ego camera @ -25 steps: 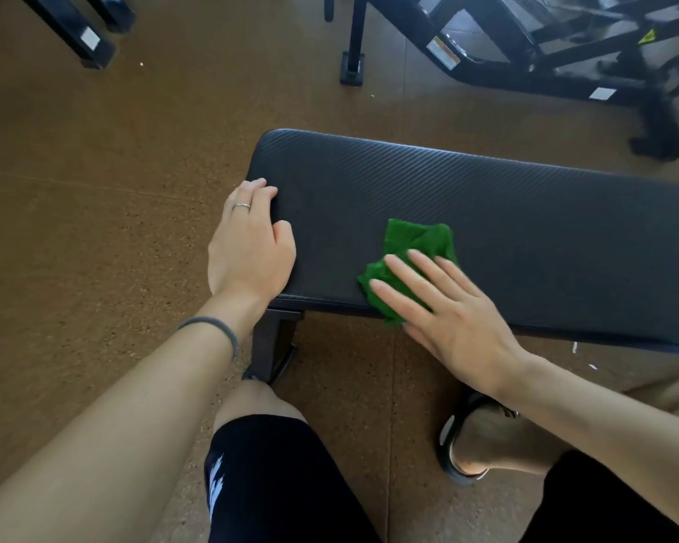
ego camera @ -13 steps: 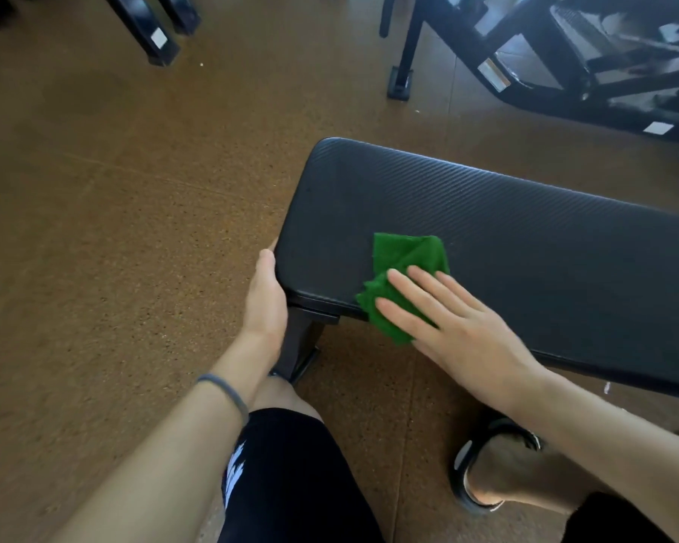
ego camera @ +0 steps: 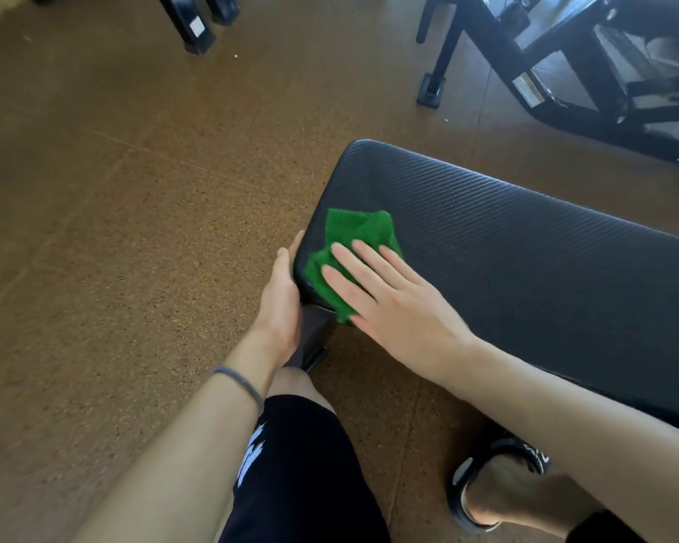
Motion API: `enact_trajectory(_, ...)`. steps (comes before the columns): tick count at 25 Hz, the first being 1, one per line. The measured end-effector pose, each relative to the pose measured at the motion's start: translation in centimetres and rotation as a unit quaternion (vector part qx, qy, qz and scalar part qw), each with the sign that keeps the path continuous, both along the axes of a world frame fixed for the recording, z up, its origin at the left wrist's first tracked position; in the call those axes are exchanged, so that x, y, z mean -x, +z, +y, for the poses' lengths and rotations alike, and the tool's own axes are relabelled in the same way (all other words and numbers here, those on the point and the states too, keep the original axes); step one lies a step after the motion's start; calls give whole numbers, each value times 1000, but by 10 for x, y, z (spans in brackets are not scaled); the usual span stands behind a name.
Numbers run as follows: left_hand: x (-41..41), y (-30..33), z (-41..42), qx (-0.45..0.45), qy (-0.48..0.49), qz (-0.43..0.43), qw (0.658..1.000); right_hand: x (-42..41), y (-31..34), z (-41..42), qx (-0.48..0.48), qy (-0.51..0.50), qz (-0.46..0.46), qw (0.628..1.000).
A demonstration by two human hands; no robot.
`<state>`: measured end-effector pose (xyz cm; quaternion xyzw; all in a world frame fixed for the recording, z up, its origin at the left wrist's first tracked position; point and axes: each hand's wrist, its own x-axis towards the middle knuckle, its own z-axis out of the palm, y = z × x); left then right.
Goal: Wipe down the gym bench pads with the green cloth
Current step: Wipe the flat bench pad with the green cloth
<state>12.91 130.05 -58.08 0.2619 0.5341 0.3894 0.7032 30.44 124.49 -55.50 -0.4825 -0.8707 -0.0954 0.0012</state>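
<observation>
So the green cloth is sitting crumpled right at the near-left corner of the bench pad, with its lower bit hanging just over the near edge. The right hand lies flat on top of it, fingers straight and spread, palm pressing the cloth down rather than grabbing it. The left hand is wrapped around the pad's short left end, thumb side up against the edge; its fingers are hidden round the underside, so can't really say how tight that hold is. A grey band sits on that wrist.

Space-wise: the pad runs off to the right and out of frame, all bare black ribbed surface. The brown floor to the left is wide open. Far right there's a black machine frame, well apart from the pad's far edge, and two black feet at far left. The bench's leg drops right under the corner, by the person's knee.
</observation>
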Motion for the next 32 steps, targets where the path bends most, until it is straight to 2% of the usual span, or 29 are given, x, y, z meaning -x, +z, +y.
enact_trajectory(2, 1, -5, 0, 0, 8, -67, 998, -26, 0, -20, 3, 28, -39, 999)
enact_trajectory(4, 2, -8, -1, 21, 34, -85, 996, -27, 2, -16, -11, 37, -63, 997)
enact_trajectory(7, 2, -16, -5, 47, 72, -122, 989, 21, 1, 19, -18, 55, -49, 997)
enact_trajectory(11, 7, -13, -6, 59, 157, -157, 973, 71, 7, 80, 45, 43, 12, 998)
enact_trajectory(13, 3, -5, -4, 44, 177, -87, 979, 71, 12, 106, 71, 9, 58, 996)
enact_trajectory(18, -20, 2, 0, 5, 89, 106, 990, 37, 15, 164, 70, -93, 69, 991)
enact_trajectory(21, -21, -1, -1, 0, 83, 141, 987, 4, 13, 193, 53, -152, 97, 982)
enact_trajectory(24, -22, 13, -5, -18, 81, 173, 981, -26, 14, 209, 97, -282, 151, 942)
enact_trajectory(26, -25, 21, -5, -14, 80, 200, 977, -24, 13, 203, 86, -326, 141, 931)
enact_trajectory(28, -25, 20, -5, -15, 79, 221, 972, -4, 9, 179, 60, -278, 104, 953)
enact_trajectory(30, -25, 19, -4, -15, 77, 240, 968, 23, 5, 146, 59, -138, 96, 984)
enact_trajectory(32, -26, 18, -3, -7, 74, 259, 963, 38, 5, 131, 66, -21, 78, 995)
